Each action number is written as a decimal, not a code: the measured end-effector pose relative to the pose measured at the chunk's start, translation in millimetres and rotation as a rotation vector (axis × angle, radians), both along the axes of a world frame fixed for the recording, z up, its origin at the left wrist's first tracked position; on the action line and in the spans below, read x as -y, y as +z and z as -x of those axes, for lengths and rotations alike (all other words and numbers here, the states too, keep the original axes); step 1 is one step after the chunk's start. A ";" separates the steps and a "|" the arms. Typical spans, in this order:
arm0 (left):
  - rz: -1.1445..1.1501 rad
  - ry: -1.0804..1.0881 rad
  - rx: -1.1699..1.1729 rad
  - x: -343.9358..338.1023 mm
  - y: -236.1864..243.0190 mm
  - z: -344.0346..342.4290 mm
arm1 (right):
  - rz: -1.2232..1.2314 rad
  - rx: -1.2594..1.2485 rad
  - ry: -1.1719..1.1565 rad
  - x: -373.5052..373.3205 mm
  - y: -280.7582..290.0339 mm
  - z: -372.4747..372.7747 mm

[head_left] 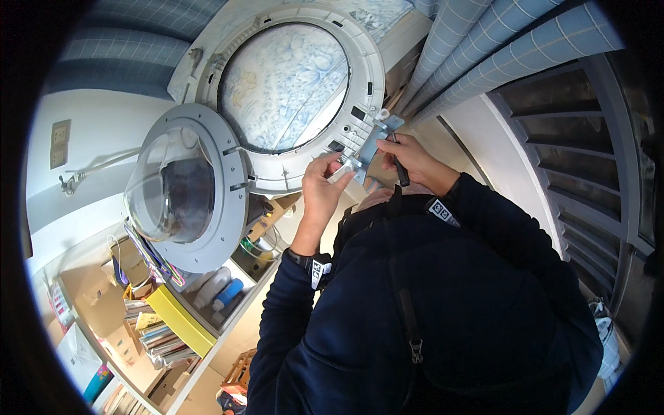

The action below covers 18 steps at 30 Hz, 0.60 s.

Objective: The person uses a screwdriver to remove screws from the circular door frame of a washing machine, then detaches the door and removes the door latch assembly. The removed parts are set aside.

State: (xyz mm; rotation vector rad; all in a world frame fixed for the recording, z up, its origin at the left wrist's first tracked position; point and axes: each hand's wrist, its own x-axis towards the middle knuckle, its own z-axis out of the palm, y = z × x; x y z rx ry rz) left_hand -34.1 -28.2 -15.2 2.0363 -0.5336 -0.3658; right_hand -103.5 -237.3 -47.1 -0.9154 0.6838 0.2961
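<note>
A grey washing machine front ring (pixel 373 76) with a round opening stands before me, patterned blue cloth showing through it. Its round door (pixel 187 187) with a clear glass bowl hangs open to the left. My left hand (pixel 321 187) pinches the lower end of a small grey metal bracket (pixel 370 142) at the ring's right rim. My right hand (pixel 415 160) grips a dark-handled screwdriver (pixel 400 166) beside that bracket.
A shelf (pixel 228 311) at lower left carries bottles, a yellow box (pixel 181 319), books and cardboard boxes. Coloured wires (pixel 149 259) hang under the door. Blue checked curtains (pixel 484 41) and a louvred window (pixel 588 159) lie to the right. A wall socket (pixel 60 142) is at left.
</note>
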 end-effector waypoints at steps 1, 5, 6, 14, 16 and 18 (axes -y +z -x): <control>-0.027 -0.018 0.064 0.8 2.0 0.6 | 0.021 0.012 0.021 1.1 0.0 0.3; -0.091 -0.109 0.330 3.9 12.1 2.8 | 0.073 0.024 0.065 4.1 1.8 -1.2; -0.084 -0.106 0.297 5.0 15.3 2.7 | 0.080 0.021 0.059 3.8 3.6 -1.7; 0.177 -0.159 0.219 53.5 44.0 -46.2 | 0.402 0.173 0.119 2.9 43.1 0.4; 0.226 -0.145 0.140 68.5 52.2 -56.1 | 0.463 0.176 0.108 4.0 50.7 -1.6; 0.132 -0.156 0.117 76.9 60.7 -63.2 | 0.494 0.192 0.091 4.5 54.3 -2.2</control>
